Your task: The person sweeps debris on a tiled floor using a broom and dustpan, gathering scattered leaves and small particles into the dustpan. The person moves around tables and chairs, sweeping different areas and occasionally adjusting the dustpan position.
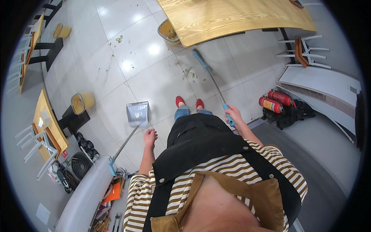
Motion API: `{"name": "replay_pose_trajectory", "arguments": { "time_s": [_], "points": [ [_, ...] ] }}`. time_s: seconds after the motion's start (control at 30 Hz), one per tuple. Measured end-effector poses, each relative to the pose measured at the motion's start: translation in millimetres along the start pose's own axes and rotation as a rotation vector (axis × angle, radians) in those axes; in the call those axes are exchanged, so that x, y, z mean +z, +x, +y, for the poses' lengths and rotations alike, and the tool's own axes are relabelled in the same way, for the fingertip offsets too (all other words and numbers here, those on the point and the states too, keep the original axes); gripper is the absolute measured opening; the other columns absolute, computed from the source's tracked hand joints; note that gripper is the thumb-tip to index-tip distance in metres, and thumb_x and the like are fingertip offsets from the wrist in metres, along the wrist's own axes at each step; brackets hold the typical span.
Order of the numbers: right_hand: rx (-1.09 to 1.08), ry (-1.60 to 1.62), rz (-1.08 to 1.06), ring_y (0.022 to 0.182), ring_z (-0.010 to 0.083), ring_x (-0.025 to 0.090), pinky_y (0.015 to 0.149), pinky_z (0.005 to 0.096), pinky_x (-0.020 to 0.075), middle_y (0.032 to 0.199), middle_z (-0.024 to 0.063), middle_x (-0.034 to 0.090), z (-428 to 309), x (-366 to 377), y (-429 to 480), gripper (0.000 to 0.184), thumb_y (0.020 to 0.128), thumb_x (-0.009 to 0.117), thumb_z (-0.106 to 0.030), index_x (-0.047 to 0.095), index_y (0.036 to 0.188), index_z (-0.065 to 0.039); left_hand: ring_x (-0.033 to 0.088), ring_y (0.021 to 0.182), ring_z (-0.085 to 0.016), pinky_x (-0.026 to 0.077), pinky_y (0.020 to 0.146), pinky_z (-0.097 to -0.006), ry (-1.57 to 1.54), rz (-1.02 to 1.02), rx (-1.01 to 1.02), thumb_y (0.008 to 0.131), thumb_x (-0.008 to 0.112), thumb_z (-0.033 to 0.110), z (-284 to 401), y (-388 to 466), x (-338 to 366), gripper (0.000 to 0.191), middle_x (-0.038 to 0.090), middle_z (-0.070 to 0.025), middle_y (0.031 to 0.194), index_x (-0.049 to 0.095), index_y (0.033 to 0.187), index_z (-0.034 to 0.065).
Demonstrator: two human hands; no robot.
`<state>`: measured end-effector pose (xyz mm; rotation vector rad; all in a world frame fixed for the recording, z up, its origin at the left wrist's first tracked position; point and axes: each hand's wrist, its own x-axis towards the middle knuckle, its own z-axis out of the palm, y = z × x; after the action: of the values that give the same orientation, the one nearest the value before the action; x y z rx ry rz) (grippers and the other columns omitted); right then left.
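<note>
My right hand (234, 114) is closed around the blue handle of a broom (216, 84). The broom's blue head with dark bristles reaches out over the tiled floor, near the corner of a wooden table. Short of the bristles, to their left, lie bits of leaf litter (189, 73). My left hand (150, 136) hangs at my side with its fingers curled, and nothing shows in it. Just beyond that hand a long-handled grey dustpan (138, 113) rests on the floor. Its blue grip leans against a white appliance at the lower left.
More leaf scraps (118, 39) are scattered ahead on the tiles. A wooden table (232, 17) juts in at the top, a yellow bin (171, 41) under its edge. Another yellow bin (87, 101) stands left. Red fire extinguishers (271, 104) lie on black bags at right, beside a white unit (324, 84).
</note>
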<state>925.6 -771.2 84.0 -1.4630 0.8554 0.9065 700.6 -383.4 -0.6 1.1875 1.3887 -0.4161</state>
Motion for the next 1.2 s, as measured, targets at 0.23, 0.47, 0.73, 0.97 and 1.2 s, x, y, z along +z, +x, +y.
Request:
{"name": "replay_pose_trajectory", "arguments": {
  "time_s": [0.23, 0.47, 0.73, 0.97, 1.2],
  "points": [
    [0.219, 0.416, 0.055, 0.047, 0.0184, 0.048, 0.038, 0.0283, 0.0397, 0.059, 0.0070, 0.043, 25, -9, 38, 0.019, 0.074, 0.054, -0.007, 0.040, 0.088, -0.008, 0.058, 0.068, -0.016, 0.048, 0.057, -0.0270, -0.044, 0.073, -0.067, 0.080, 0.052, 0.010, -50, -35, -9, 0.020, 0.060, -0.0073, 0.085, 0.053, 0.098, 0.0040],
    [0.338, 0.651, -0.245, 0.061, 0.0245, 0.051, 0.047, 0.0369, 0.0448, 0.076, 0.0123, 0.043, 26, 138, 79, 0.022, 0.072, 0.054, 0.000, 0.038, 0.087, 0.000, 0.058, 0.064, -0.015, 0.049, 0.052, -0.0252, -0.066, 0.188, -0.149, 0.080, 0.052, 0.009, -121, -90, -12, 0.018, 0.060, -0.0077, 0.083, 0.054, 0.096, 0.0036],
    [0.201, 0.390, -0.377, 0.049, 0.0235, 0.051, 0.040, 0.0342, 0.0428, 0.069, 0.0127, 0.047, -56, 262, 87, 0.016, 0.071, 0.053, 0.001, 0.043, 0.083, 0.002, 0.057, 0.062, -0.013, 0.049, 0.051, -0.0251, -0.054, 0.235, -0.124, 0.080, 0.053, 0.008, -153, -122, -2, 0.017, 0.060, -0.0067, 0.081, 0.054, 0.096, 0.0042],
    [-0.066, 0.034, -0.598, 0.040, 0.0143, 0.044, 0.033, 0.0271, 0.0331, 0.054, 0.0037, 0.044, -47, 182, 81, 0.008, 0.074, 0.053, -0.005, 0.048, 0.080, -0.005, 0.056, 0.063, -0.011, 0.047, 0.052, -0.0232, -0.067, 0.345, 0.088, 0.081, 0.053, 0.008, -156, -110, -54, 0.010, 0.060, -0.0054, 0.081, 0.055, 0.089, 0.0025],
    [-0.094, -0.212, -0.244, 0.039, 0.0127, 0.046, 0.034, 0.0258, 0.0352, 0.058, 0.0050, 0.048, 26, 44, 0, 0.061, 0.074, 0.051, -0.004, 0.032, 0.132, -0.007, 0.046, 0.102, -0.035, 0.037, 0.087, -0.0433, 0.929, 0.942, 0.831, 0.064, 0.058, 0.008, -25, -113, -156, 0.039, 0.050, -0.0192, 0.106, 0.053, 0.102, 0.0050]
  ]
}}
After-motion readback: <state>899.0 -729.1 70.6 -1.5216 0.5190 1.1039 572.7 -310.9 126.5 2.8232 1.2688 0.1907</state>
